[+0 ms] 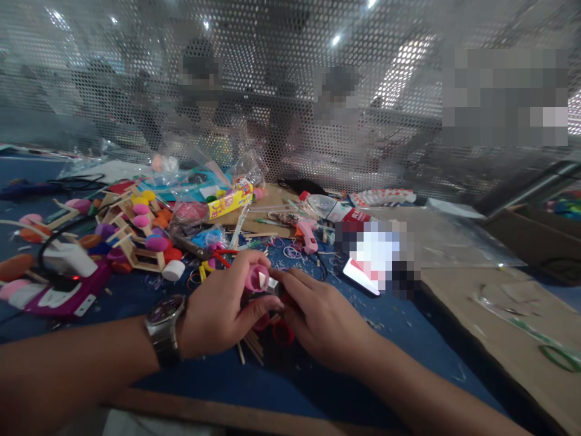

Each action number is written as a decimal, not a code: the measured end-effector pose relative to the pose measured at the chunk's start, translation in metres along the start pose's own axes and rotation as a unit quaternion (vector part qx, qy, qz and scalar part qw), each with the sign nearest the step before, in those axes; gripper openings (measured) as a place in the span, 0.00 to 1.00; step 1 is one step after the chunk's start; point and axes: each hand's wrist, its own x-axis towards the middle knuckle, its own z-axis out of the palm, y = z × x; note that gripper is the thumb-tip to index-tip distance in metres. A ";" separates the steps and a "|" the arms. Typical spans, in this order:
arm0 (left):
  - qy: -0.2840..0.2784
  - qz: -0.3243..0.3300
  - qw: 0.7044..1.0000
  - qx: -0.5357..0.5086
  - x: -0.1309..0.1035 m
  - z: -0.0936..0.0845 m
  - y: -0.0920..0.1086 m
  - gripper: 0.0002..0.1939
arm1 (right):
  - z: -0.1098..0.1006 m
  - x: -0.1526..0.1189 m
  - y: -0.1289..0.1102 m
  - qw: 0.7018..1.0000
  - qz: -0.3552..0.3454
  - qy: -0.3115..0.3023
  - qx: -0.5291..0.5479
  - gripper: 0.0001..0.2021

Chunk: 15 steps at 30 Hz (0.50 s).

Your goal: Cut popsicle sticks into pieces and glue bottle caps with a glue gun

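Observation:
Near the middle of the blue table, my left hand (218,309), with a watch on its wrist, is closed round a pink round cup-like piece (256,278). Against it, my right hand (324,318) has its fingers curled and close together; what they grip is mostly hidden. A small greyish shiny piece (272,286) shows between the two hands, though I cannot tell which hand holds it. Beneath the fingers is a red round cup-like piece (284,333). Thin wooden sticks (252,347) lie on the table below my hands.
Colourful stick-built pieces (140,236) crowd the left, behind a purple power strip (68,293). A pink glue gun (308,236), a plastic bottle (336,209) and a lit phone (363,275) lie beyond my hands. Cardboard (494,339) covers the right. A perforated metal screen (281,91) stands behind.

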 end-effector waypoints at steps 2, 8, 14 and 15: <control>0.037 0.009 0.999 0.018 -0.001 0.001 -0.001 0.26 | 0.000 0.000 0.001 1.000 0.012 0.010 0.004 0.21; 0.017 0.024 0.999 0.044 -0.002 0.005 -0.001 0.24 | 0.000 0.000 0.000 1.000 0.016 -0.001 0.011 0.22; -0.010 0.000 1.000 0.029 -0.002 0.002 -0.002 0.20 | 0.001 -0.001 -0.003 1.000 0.000 -0.016 0.017 0.20; -0.013 -0.002 1.000 0.022 -0.001 0.001 -0.002 0.20 | 0.001 -0.001 -0.004 1.000 0.001 -0.019 0.017 0.19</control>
